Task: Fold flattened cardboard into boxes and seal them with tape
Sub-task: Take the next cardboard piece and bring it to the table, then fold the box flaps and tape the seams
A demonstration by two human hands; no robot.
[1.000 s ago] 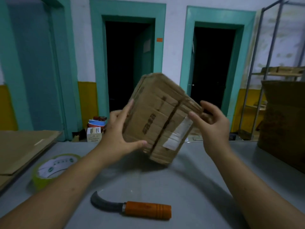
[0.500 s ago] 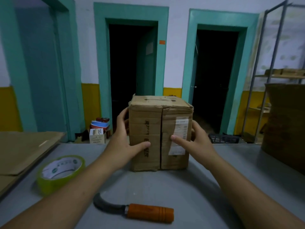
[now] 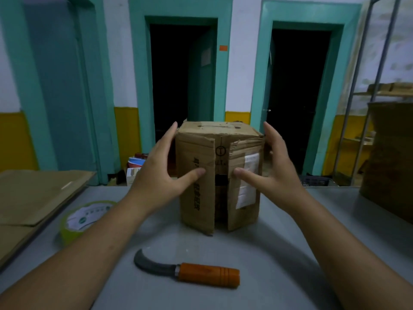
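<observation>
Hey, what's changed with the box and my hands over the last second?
The cardboard box went from tilted in the air to upright on the table. Its two front flaps, shut half a second ago, have parted, leaving a dark gap. The left hand and right hand loosened: fingers straight beside it, thumbs on the flaps. Tape roll and hooked knife stayed put.

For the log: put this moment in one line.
cardboard box upright on table, front flaps ajar; left hand, right hand open, thumbs on flaps; tape roll, curved knife untouched
</observation>
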